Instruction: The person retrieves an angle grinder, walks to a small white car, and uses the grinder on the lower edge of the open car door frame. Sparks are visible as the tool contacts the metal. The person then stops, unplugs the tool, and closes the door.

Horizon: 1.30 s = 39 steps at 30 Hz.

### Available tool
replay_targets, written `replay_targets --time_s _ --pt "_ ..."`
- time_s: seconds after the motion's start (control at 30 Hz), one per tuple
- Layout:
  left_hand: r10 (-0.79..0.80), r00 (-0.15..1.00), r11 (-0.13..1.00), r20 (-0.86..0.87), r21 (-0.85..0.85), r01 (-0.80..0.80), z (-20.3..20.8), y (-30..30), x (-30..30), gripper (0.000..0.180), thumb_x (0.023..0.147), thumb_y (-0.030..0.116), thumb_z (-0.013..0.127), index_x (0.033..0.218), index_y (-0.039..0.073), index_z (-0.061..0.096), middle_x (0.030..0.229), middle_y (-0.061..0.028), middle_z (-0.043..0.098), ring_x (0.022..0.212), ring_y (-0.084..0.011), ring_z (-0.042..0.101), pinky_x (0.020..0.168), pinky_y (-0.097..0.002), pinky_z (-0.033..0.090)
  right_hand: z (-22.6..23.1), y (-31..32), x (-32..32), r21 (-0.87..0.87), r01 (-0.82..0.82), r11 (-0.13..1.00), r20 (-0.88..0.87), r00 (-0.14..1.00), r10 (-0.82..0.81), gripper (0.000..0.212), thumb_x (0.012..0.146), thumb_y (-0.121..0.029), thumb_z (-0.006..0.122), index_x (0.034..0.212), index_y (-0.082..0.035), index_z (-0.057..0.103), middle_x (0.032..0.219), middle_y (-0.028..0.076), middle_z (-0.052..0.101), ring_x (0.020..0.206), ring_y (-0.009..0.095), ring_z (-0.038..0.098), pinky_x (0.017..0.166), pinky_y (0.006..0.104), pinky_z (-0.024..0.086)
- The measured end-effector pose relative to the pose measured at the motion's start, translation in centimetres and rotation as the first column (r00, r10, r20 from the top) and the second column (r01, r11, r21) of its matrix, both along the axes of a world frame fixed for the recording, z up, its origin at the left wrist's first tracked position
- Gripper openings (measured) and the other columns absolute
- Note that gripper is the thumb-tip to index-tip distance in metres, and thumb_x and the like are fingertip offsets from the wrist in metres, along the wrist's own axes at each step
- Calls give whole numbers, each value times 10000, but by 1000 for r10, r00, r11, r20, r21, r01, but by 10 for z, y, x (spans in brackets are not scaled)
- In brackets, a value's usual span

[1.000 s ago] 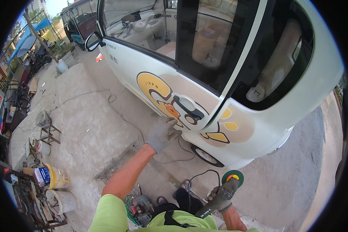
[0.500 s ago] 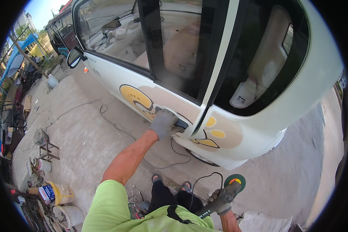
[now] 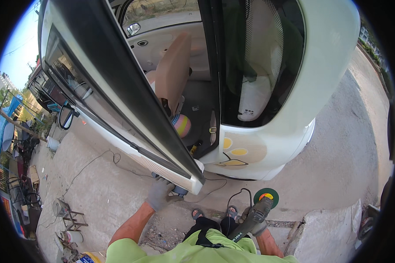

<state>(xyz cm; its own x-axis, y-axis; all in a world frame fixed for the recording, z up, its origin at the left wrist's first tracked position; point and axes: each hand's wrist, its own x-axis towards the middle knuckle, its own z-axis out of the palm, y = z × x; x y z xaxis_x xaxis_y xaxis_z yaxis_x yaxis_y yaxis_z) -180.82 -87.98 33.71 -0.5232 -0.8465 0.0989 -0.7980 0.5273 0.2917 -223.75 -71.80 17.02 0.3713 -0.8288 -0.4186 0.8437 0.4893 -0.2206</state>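
Small white car's open door [image 3: 131, 131] swung wide, lower edge gripped by gloved left hand [image 3: 160, 194], angle grinder [image 3: 254, 215] with green disc clutched low in right hand [image 3: 256, 225], cord [image 3: 232, 199] apparently near feet: snagging, scraped paint likely.

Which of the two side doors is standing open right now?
The front door, swung out toward the person. The left hand in a grey glove grips its lower rear corner. The rear door sits closed in the body, behind the opening.

The head camera looks steeply down, close over the open car door [image 3: 131, 131].
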Motion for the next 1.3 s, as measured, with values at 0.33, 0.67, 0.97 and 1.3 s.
replay_targets --time_s 0.33,0.67,0.97,1.3 --pt "168 985 763 -27 636 -113 7 166 86 404 857 251 865 1188 61 732 1055 -89 762 997 -247 705 897 -403 564 1 -23 35 -18 -99 995 -42 994 98 234 947 -287 710 976 -62 651 939 142 639 830 360 670 898 633 538" --pt "924 342 157 171 644 -748 -76 402 174 336 904 204 821 1181 32 739 1043 -88 771 956 -206 718 870 -359 584 1 -50 86 60 -271 961 68 961 267 215 964 -255 698 1041 -60 649 980 134 644 885 350 682 950 648 537" --pt "987 161 74 15 843 -533 -133 456 132 279 947 161 782 1176 5 745 1031 -88 779 919 -169 730 847 -319 601 -4 -73 160 60 -342 938 119 935 334 360 1022 -388 585 1191 -74 640 1071 160 694 983 380 704 944 629 568" --pt "808 2 573 -589 786 230 -130 171 20 685 975 119 725 1559 -15 393 1450 -165 595 1316 -240 602 1122 -379 474 13 -126 265 93 -477 874 -172 857 486 374 1076 -304 487 1308 -46 624 1151 145 704 1007 297 708 926 457 593"
